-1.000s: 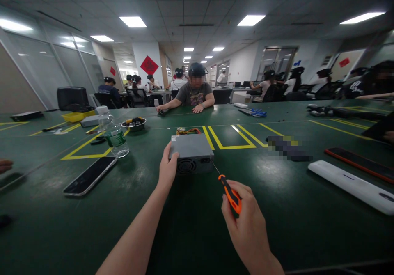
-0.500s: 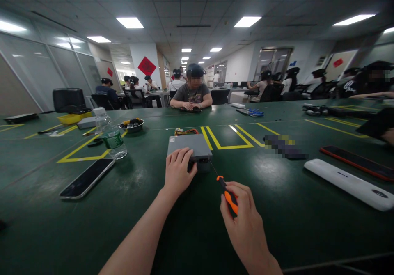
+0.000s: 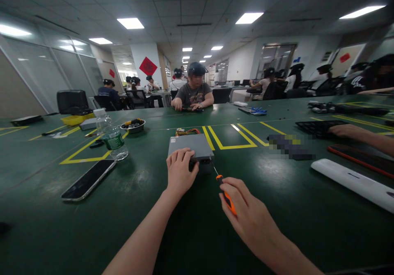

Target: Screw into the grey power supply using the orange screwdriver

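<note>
At a long green work table (image 3: 184, 234), a person's left hand (image 3: 180, 175) reaches forward with the arm extended, palm down, fingers curled over the near top edge of a grey metal power supply box (image 3: 191, 148) that sits flat on the table just ahead, beside yellow floor-style marking lines (image 3: 226, 137). The right hand (image 3: 250, 217) is closed around an orange-handled screwdriver (image 3: 226, 195), wrist angled inward, the thin shaft pointing up and left so its tip meets the box's near right corner. A bundle of coloured wires (image 3: 187, 131) shows behind the box. To the left lie a dark smartphone (image 3: 89, 179) and a clear water bottle (image 3: 111, 137) with a green label whose wording is too small to read. A white elongated device (image 3: 351, 180) lies at right. Across the table sits another person in a dark cap (image 3: 195, 90), hands together. A red diamond sign (image 3: 148, 66) hangs on a far pillar, its character unreadable.
</note>
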The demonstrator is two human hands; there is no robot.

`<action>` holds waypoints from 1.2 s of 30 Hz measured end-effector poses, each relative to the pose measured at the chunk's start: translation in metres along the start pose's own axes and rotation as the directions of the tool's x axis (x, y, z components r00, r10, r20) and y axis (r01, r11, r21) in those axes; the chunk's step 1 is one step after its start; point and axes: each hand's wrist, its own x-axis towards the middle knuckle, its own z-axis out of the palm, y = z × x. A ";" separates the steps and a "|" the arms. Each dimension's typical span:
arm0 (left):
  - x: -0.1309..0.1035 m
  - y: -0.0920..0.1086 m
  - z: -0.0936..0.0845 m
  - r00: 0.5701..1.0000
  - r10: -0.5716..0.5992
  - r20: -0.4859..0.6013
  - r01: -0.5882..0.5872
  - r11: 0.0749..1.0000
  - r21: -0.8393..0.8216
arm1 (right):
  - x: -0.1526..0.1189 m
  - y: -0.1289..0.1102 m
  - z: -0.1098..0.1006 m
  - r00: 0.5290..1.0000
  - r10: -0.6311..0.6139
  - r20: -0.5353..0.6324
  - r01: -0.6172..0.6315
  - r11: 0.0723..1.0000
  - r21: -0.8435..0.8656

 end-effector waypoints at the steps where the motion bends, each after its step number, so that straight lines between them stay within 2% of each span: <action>1: 0.000 0.000 0.000 1.000 0.003 0.002 -0.003 1.000 0.003 | 0.004 0.008 -0.001 0.997 -0.070 0.016 0.070 0.997 -0.011; 3: 0.000 -0.001 0.000 1.000 0.015 0.006 -0.015 1.000 0.010 | 0.011 0.027 -0.002 0.972 -0.233 -0.007 0.232 0.972 -0.045; 6: -0.001 -0.003 0.000 0.999 0.031 0.008 -0.032 0.999 0.026 | 0.021 0.050 0.001 0.869 -0.494 -0.020 0.492 0.868 -0.068; 7: -0.001 -0.003 0.000 0.999 0.034 0.006 -0.034 0.999 0.034 | 0.024 0.054 0.003 0.860 -0.509 -0.026 0.504 0.857 -0.104; 10: -0.001 -0.005 0.000 0.999 0.037 -0.002 -0.036 0.998 0.054 | 0.028 0.056 0.005 0.896 -0.432 -0.103 0.424 0.901 -0.091; 12: -0.001 -0.005 0.000 0.999 0.034 0.000 -0.034 0.998 0.055 | 0.025 0.052 0.005 0.902 -0.414 -0.122 0.413 0.910 -0.038; 15: -0.001 -0.004 0.001 1.000 0.025 0.000 -0.025 0.998 0.054 | 0.015 0.049 0.005 0.877 -0.474 -0.082 0.475 0.880 -0.011; 19: -0.001 -0.003 0.001 1.000 0.023 0.000 -0.022 0.998 0.053 | 0.002 0.052 0.011 0.867 -0.497 -0.011 0.497 0.865 0.072; 24: -0.002 -0.003 0.002 1.000 0.014 -0.009 -0.014 0.999 0.046 | 0.002 0.055 0.015 0.909 -0.410 -0.077 0.417 0.900 0.127; 29: -0.002 -0.003 0.003 1.000 0.011 -0.012 -0.010 0.999 0.048 | 0.005 0.047 0.012 0.841 -0.529 -0.115 0.540 0.833 0.117; 33: -0.002 -0.003 0.003 1.000 0.010 -0.025 -0.009 0.999 0.040 | 0.006 0.042 0.015 0.846 -0.530 -0.055 0.532 0.835 0.145; 36: -0.002 -0.003 0.003 1.000 0.010 -0.024 -0.009 0.999 0.041 | 0.007 0.042 0.018 0.845 -0.532 -0.058 0.533 0.827 0.182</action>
